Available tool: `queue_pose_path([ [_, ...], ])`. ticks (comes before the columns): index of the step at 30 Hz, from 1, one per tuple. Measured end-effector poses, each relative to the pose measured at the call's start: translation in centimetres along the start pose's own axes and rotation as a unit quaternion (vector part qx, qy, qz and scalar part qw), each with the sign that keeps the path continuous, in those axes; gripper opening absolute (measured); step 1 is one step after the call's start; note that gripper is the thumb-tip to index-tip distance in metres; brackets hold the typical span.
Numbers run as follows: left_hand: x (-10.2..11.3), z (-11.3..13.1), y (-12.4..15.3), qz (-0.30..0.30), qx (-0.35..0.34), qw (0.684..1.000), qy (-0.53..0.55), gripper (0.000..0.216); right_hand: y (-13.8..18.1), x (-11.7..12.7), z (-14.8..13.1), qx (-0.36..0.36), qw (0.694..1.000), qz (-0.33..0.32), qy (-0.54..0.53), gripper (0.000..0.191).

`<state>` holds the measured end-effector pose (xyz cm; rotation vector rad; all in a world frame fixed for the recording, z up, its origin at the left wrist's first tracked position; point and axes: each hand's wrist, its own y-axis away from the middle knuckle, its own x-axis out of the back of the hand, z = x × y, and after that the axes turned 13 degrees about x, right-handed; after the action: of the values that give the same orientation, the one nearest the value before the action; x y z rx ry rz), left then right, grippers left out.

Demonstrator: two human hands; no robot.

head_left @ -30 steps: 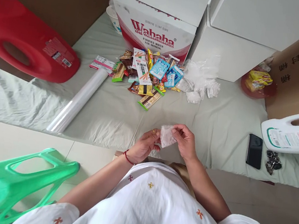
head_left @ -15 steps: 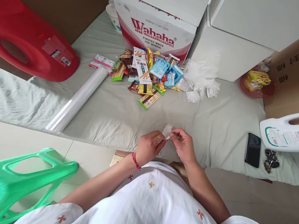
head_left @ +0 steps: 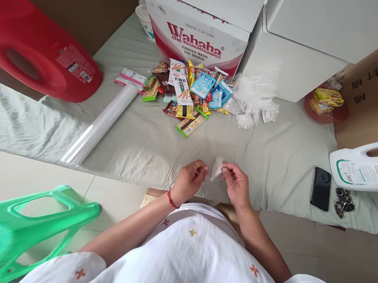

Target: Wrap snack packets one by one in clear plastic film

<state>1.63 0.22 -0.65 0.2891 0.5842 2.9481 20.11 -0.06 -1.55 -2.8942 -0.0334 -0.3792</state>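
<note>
A small crumpled piece of clear plastic film [head_left: 217,168], perhaps a little bag, hangs just above the bed's front edge. My right hand [head_left: 237,185] pinches its right side between thumb and fingertips. Left of it, my left hand [head_left: 189,181] is closed with its fingers curled in; a narrow gap parts it from the plastic, and nothing shows in its grip. Beyond both hands lies a pile of wrapped snacks [head_left: 184,85]. Beside that pile sits a heap of crumpled clear plastic [head_left: 254,96].
A roll of clear film [head_left: 102,123] and a pink-white packet [head_left: 130,78] lie left on the sheet. A red jug [head_left: 46,58], Wahaha carton [head_left: 196,35], white jug [head_left: 374,166], phone [head_left: 321,189] and keys [head_left: 344,202] surround. A green stool [head_left: 25,217] stands lower left.
My left hand has let go of the plastic piece and drawn slightly apart from it. The plastic stays in my right hand, which has shifted a little to the right.
</note>
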Motion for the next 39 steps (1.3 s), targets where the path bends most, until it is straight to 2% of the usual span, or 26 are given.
queue_pose_path([
  [2, -0.2, 0.2, 0.0, -0.043, 0.049, 0.995, 0.073, 0.04, 0.0, 0.2, -0.3, 0.077, 0.994, -0.011, 0.078, 0.018],
  [5, -0.6, 0.6, 0.0, -0.087, 0.087, 0.983, 0.136, 0.045, 0.2, 0.1, -0.8, 0.192, 0.965, -0.06, 0.17, 0.021],
  [7, -1.0, 0.6, -0.1, -0.088, 0.096, 0.979, 0.156, 0.045, 0.4, -0.2, -1.1, 0.219, 0.956, -0.086, 0.177, 0.021],
  [9, -1.2, 0.5, -0.3, -0.074, 0.091, 0.979, 0.165, 0.043, 0.6, -0.4, -1.2, 0.186, 0.97, -0.073, 0.141, 0.019],
  [12, -1.4, 0.0, -0.3, -0.053, 0.053, 0.987, 0.139, 0.039, 0.6, -0.6, -1.1, 0.073, 0.996, -0.013, 0.053, 0.019],
  [15, -1.5, -0.3, -0.1, -0.051, 0.008, 0.995, 0.086, 0.036, 0.1, -0.9, -1.0, 0.022, 1.0, -0.013, 0.004, 0.024],
  [18, -1.5, -0.4, 0.0, -0.066, -0.006, 0.994, 0.083, 0.039, -0.3, -1.1, -1.0, -0.017, 0.999, -0.019, -0.04, 0.031],
  [22, -1.0, -0.3, 0.1, -0.089, 0.019, 0.986, 0.141, 0.044, -0.6, -0.9, -0.6, -0.092, 0.988, 0.027, -0.125, 0.037],
  [27, -0.3, -0.3, 0.1, -0.08, 0.037, 0.982, 0.167, 0.045, -0.7, -0.2, 0.2, -0.141, 0.968, 0.088, -0.189, 0.04],
  [31, -0.2, -0.7, 0.1, -0.081, 0.042, 0.976, 0.198, 0.044, -0.4, 0.2, 0.5, -0.16, 0.957, 0.101, -0.219, 0.041],
  [34, 0.0, -0.9, 0.1, -0.072, 0.032, 0.977, 0.196, 0.044, -0.1, 0.5, 0.3, -0.127, 0.972, 0.094, -0.173, 0.037],
  [36, 0.1, -1.0, 0.1, -0.072, 0.027, 0.98, 0.183, 0.046, 0.0, 0.8, -0.1, -0.062, 0.989, 0.078, -0.105, 0.036],
  [39, 0.3, -0.9, 0.1, -0.085, 0.034, 0.979, 0.183, 0.049, -0.4, 1.2, -1.1, 0.067, 0.997, -0.024, 0.026, 0.039],
])
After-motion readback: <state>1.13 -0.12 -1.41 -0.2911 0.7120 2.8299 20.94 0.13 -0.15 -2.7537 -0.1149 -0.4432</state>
